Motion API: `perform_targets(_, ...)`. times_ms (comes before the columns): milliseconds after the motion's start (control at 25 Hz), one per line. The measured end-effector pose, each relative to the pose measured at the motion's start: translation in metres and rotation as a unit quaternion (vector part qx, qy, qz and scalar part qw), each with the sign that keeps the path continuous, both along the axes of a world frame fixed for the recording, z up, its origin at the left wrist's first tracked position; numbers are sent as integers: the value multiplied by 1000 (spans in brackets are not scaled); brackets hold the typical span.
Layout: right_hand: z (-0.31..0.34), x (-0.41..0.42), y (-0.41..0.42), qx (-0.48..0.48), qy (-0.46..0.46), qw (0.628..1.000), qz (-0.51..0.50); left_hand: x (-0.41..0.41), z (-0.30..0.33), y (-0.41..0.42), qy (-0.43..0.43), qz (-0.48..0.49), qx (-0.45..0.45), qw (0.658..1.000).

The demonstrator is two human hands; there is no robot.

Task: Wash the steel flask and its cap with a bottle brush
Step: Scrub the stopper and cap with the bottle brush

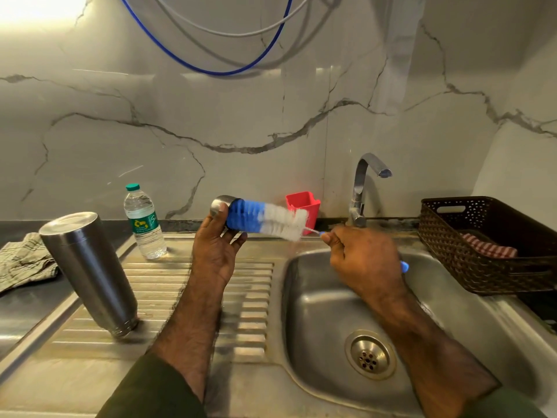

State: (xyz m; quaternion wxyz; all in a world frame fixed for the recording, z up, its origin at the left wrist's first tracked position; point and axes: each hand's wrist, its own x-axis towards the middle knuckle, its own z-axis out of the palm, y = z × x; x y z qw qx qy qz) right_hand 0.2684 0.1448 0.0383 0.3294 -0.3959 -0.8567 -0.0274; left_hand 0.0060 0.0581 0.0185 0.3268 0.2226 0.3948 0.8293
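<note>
Two arms reach out over the sink (301, 297). On the ribbed drainboard, well off to the left, the steel flask (87, 273) stands upside down and tilted, touched by no hand. The bottle brush (266, 220) lies sideways, left to right, its blue end pushed into the cap (221, 203). The right hand (366, 260) grips the brush handle, and the left hand (215, 251) pinches the small cap, mouth facing right. Brush and cap line up, so the scrub likely goes straight in and out.
</note>
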Motion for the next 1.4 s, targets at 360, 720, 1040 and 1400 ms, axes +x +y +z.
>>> perform_targets(360,4,5,7,-39,-18,999,23,-6,-7,2,-6,27,2,1000)
perform_targets(720,4,-6,-1,-363,67,926,85,-9,-3,-2,35,2,5,999)
perform_targets(1040,0,3,3,86,22,996,18,-10,-8,1,-32,45,-27,998)
perform_targets(1400,-7,-12,-3,-454,94,877,124,-11,-8,1,-29,10,5,1000)
